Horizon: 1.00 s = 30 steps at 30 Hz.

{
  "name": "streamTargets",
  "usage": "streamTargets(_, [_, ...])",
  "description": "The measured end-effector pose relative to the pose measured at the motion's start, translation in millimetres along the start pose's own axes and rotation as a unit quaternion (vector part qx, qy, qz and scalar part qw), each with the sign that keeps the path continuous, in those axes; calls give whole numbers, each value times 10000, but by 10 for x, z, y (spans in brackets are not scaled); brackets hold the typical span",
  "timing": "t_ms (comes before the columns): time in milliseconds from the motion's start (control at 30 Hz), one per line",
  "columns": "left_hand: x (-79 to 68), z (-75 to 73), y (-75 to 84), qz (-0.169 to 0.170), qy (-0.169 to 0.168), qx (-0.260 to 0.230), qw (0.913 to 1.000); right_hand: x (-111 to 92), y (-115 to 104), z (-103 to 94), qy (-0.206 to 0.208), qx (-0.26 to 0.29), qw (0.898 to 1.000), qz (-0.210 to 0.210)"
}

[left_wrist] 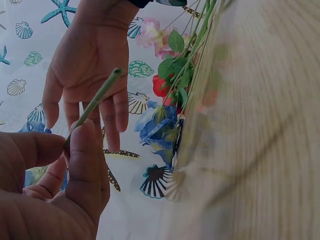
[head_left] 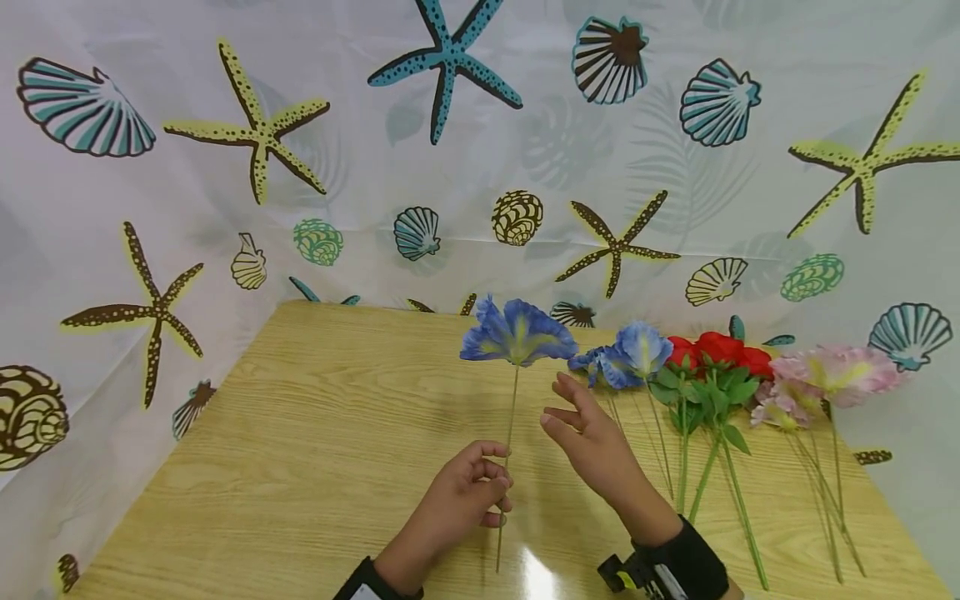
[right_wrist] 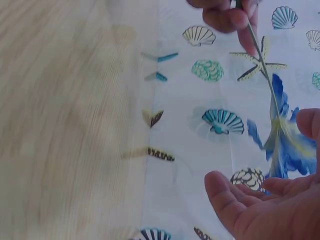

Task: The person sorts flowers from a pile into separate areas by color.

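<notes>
A blue artificial flower [head_left: 517, 333] with a yellow-green centre stands upright above the table on a thin stem. My left hand [head_left: 468, 490] pinches that stem low down between thumb and fingers; the stem's cut end [left_wrist: 116, 73] points toward the left wrist camera. To the right of the stem, my right hand [head_left: 592, 442] is held in the air with fingers spread and loosely bent, holding nothing. In the right wrist view the blue bloom [right_wrist: 282, 142] shows beyond the right hand [right_wrist: 280, 205], partly hidden by it.
On the table's right side lie more blue flowers [head_left: 637, 350], red roses [head_left: 716, 350] with green leaves, and pink flowers [head_left: 832, 379], their stems toward the front. Behind the wooden table [head_left: 300, 433] hangs a white cloth [head_left: 465, 175] printed with shells and starfish.
</notes>
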<state>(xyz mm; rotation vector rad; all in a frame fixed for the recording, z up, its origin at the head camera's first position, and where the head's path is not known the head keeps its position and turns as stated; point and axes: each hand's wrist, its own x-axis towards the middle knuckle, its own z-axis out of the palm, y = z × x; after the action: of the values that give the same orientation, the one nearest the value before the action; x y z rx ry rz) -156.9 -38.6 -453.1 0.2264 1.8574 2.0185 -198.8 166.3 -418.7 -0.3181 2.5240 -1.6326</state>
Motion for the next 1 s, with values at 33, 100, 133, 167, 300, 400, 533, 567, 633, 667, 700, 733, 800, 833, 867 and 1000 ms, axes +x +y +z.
streamTargets(33, [-2, 17, -8, -9, -4, -51, 10000, -3, -21, 35, -61, 213, 9997, -38])
streamTargets(100, [-7, 43, -24, -24, -11, -92, 10000, -13, -68, 100, -179, 657, 9977, -68])
streamTargets(133, [-9, 53, -30, -28, -19, -99, 9999, -17, -92, 130, -226, 862, 9960, -78])
streamTargets(167, [-10, 62, -35, -24, -17, -94, 10000, -21, -115, 157, -255, 1053, 9941, -88])
streamTargets(300, [-8, 83, -49, -6, -9, -50, 10000, -42, -185, 235, -196, 1366, 9904, -46])
streamTargets(400, [-7, 98, -46, 10, 26, -11, 10000, -53, -214, 260, 18, 1281, 9917, -78])
streamTargets(533, [-11, 143, -41, -3, 79, -31, 10000, -62, -230, 268, 287, 1117, 9933, -72])
streamTargets(567, [-12, 160, -44, -19, 91, -65, 9999, -67, -229, 269, 327, 1097, 9934, -45])
streamTargets(633, [-15, 195, -51, -57, 120, -115, 9998, -76, -224, 273, 381, 1108, 9931, 29])
streamTargets(667, [-16, 210, -57, -65, 122, -145, 9998, -80, -222, 276, 404, 1119, 9929, 49])
streamTargets(700, [-16, 223, -63, -74, 137, -169, 9997, -83, -218, 280, 428, 1131, 9926, 63])
streamTargets(733, [-16, 233, -70, -69, 144, -161, 9997, -86, -215, 283, 451, 1145, 9924, 65])
streamTargets(800, [-13, 233, -85, 38, 102, -56, 9999, -89, -205, 288, 484, 1160, 9921, 57])
streamTargets(833, [-10, 222, -92, 119, 86, 51, 9999, -88, -198, 288, 505, 1150, 9921, 44])
streamTargets(867, [-3, 207, -99, 213, 94, 222, 9995, -86, -191, 285, 526, 1138, 9921, 32])
streamTargets(1000, [40, 94, -118, 829, 396, 1465, 9849, -84, -157, 266, 557, 1115, 9922, 94])
